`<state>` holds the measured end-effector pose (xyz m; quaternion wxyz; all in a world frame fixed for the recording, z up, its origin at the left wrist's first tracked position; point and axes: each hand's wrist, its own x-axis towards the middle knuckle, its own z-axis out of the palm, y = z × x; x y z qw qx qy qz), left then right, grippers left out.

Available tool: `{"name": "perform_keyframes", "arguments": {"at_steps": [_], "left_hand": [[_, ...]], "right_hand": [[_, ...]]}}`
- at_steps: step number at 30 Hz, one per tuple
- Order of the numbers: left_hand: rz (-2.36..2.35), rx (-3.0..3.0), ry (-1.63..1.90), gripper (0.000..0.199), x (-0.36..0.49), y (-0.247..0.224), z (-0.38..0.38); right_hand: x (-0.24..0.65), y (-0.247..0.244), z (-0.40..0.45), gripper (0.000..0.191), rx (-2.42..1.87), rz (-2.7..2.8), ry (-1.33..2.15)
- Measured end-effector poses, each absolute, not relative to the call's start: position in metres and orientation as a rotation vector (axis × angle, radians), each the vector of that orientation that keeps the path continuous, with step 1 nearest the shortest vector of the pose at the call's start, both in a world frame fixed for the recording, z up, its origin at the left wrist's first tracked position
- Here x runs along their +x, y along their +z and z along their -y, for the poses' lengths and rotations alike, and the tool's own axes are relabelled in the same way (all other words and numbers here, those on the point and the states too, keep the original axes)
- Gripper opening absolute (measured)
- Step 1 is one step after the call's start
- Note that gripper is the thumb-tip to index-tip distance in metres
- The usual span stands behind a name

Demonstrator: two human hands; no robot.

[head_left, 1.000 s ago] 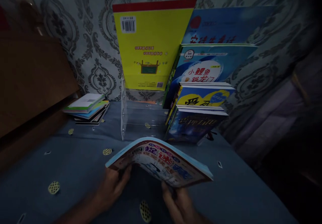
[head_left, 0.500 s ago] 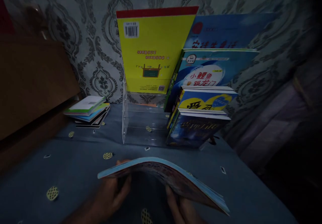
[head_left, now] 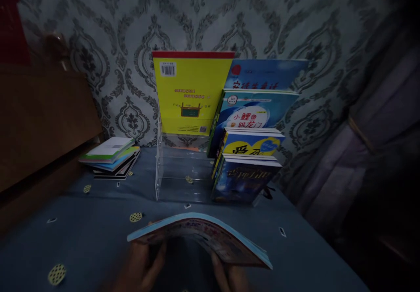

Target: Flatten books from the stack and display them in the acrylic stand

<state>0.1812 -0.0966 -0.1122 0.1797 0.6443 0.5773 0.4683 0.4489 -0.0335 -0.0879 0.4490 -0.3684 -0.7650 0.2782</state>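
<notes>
A thin paperback book (head_left: 200, 228) bows upward between my hands, its pale blue page edge facing up and its cover dim underneath. My left hand (head_left: 141, 261) grips its left part, fingers partly behind it. At the lower right, my right hand (head_left: 229, 276) holds the book's near side, with some fingers hidden. Beyond the book stands a clear acrylic book rack (head_left: 158, 169). A yellow book (head_left: 193, 90) with a red top edge rests at its back left. On its right side, several books stand in stepped rows, with a dark blue book (head_left: 244, 180) in front.
A small stack of books (head_left: 110, 152) lies on the left, beside a brown wooden cabinet (head_left: 42, 121). Blue cloth with pineapple prints (head_left: 98, 222) covers the surface. Patterned wallpaper (head_left: 197, 16) is behind, and a tied curtain (head_left: 367, 125) hangs at the right.
The view has tilted up and shifted, so the rack and books sit lower in the picture. The held book stays in both hands, its right end now less far to the right.
</notes>
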Motion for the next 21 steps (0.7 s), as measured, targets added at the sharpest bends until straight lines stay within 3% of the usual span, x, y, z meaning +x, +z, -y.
{"name": "perform_keyframes", "arguments": {"at_steps": [5,11,21], "left_hand": [[-1.758,1.752,1.384,0.046,0.194,-0.111,0.097],[-1.742,1.662,1.389,0.035,0.195,-0.107,0.091],[-1.629,1.772,1.403,0.037,0.187,-0.085,0.084]], "right_hand": [[0.456,-0.092,0.027,0.045,-0.903,1.909,0.605],[0.451,-0.081,0.021,0.047,-0.807,1.905,0.588],[0.451,-0.054,0.017,0.033,-0.839,1.825,0.704]]}}
